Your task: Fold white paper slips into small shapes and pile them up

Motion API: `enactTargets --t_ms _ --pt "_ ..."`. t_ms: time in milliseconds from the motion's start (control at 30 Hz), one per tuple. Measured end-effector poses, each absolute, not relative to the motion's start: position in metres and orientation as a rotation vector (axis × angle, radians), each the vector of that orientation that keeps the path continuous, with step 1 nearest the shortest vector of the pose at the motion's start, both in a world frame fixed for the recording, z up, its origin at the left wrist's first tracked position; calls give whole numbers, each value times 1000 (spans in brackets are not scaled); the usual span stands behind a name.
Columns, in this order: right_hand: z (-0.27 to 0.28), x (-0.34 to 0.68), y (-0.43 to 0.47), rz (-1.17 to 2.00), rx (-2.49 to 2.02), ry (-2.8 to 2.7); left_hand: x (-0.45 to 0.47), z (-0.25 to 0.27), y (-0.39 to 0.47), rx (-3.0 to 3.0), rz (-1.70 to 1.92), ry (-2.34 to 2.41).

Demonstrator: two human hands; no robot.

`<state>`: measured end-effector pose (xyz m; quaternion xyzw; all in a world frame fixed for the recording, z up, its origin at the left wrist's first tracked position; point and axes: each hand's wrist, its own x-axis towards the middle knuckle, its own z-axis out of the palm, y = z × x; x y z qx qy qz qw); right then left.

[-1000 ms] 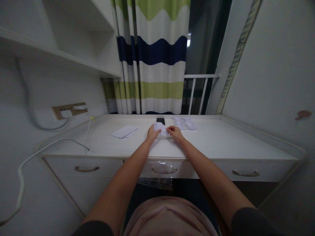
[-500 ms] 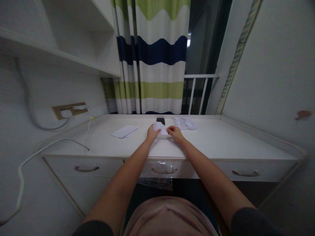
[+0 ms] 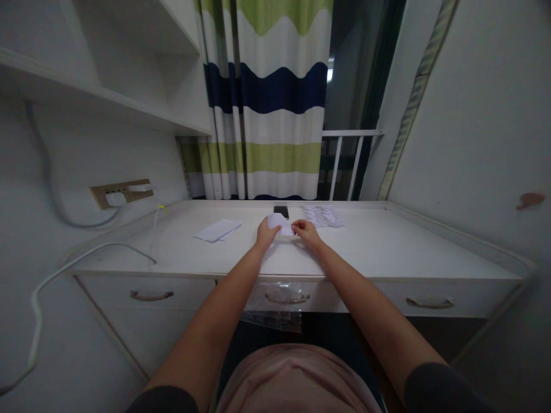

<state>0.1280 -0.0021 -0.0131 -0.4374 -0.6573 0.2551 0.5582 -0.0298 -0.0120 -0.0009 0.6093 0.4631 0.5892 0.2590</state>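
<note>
Dim light, stretched, soft edges

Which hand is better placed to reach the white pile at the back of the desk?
Probably the right hand: the white pile lies just beyond it. The left hand is farther off, holding the white paper.

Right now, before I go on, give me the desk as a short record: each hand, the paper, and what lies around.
Left hand: holds the left side of a white paper
Right hand: at that paper's right edge; exact grip too small to tell
White sheets: lying on the desk, left of both hands
Dark flat object: beyond the held paper, near the desk's back edge
Crumpled-looking white pieces: grouped right of the dark object
</note>
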Motion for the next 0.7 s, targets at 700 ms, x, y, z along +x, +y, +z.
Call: enactTargets --t_ms 700 --pt "-11 127 -7 740 -944 -1471 -25 -2 -19 1772 1369 889"
